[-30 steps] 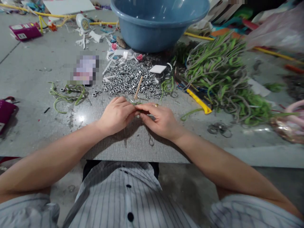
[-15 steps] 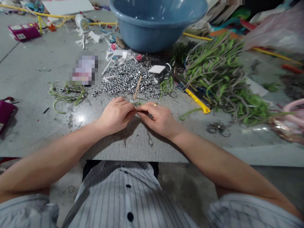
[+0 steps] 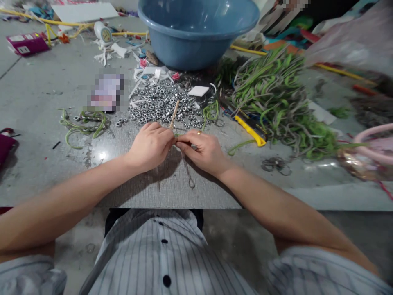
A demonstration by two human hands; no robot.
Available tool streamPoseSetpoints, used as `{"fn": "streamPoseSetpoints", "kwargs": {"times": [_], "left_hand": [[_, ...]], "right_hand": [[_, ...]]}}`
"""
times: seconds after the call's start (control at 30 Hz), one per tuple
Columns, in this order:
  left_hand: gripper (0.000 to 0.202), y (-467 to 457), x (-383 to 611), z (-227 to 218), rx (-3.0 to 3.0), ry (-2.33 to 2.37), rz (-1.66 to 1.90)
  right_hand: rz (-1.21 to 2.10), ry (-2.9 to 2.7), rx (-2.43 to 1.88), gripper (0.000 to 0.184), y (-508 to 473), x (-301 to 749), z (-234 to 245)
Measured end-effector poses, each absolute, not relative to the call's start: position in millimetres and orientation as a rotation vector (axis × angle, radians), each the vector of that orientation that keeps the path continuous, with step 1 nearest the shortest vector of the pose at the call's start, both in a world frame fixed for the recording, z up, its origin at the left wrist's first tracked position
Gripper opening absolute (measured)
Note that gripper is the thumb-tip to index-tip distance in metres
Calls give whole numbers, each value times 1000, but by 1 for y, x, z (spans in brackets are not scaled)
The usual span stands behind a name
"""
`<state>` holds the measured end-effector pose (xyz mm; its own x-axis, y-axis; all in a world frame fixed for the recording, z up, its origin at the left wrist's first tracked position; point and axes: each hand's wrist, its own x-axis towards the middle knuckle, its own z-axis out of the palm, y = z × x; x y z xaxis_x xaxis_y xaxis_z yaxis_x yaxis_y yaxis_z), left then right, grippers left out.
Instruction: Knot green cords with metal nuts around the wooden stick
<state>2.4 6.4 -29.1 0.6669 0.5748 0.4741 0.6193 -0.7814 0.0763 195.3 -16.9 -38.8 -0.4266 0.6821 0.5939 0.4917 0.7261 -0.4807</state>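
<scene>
My left hand (image 3: 150, 145) and my right hand (image 3: 204, 150) meet fingertip to fingertip over the grey table (image 3: 39, 106), both pinched closed on a thin green cord (image 3: 179, 134) between them. A grey loop of cord (image 3: 189, 174) hangs down from the pinch toward the table's near edge. My right hand wears a ring. Just beyond my fingers a wooden stick (image 3: 174, 113) lies across a heap of metal nuts (image 3: 162, 104).
A blue basin (image 3: 196, 30) stands at the back. A big pile of green and grey cords (image 3: 276, 102) lies right, with a yellow-handled cutter (image 3: 250, 130) beside it. A small bunch of cords with nuts (image 3: 84, 123) lies left. Pink objects sit at both side edges.
My hands stay pinched together on the cord with only small finger movements. The view has shifted slightly, so everything sits a little further left in the frame.
</scene>
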Motion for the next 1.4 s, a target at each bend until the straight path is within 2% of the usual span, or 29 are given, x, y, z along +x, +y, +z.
{"fn": "streamPoseSetpoints", "kwargs": {"times": [0.17,0.53,0.83,1.13,1.4], "left_hand": [[28,10,6,-21,-2852,-1046,-704],[19,12,8,-31,-2886,-1111,-748],[9,16,1,-33,-2929,-1278,-710],[11,15,6,-31,-2912,-1462,-504],[12,15,6,-38,-2852,-1357,-581]], "right_hand": [[389,-2070,-965,12,-14,199,-37],[330,-2095,-884,8,-6,203,-42],[310,-2147,-1032,13,1,208,-49],[152,-2192,-1089,11,9,211,-58],[-130,-2346,-1106,21,5,210,-51]]}}
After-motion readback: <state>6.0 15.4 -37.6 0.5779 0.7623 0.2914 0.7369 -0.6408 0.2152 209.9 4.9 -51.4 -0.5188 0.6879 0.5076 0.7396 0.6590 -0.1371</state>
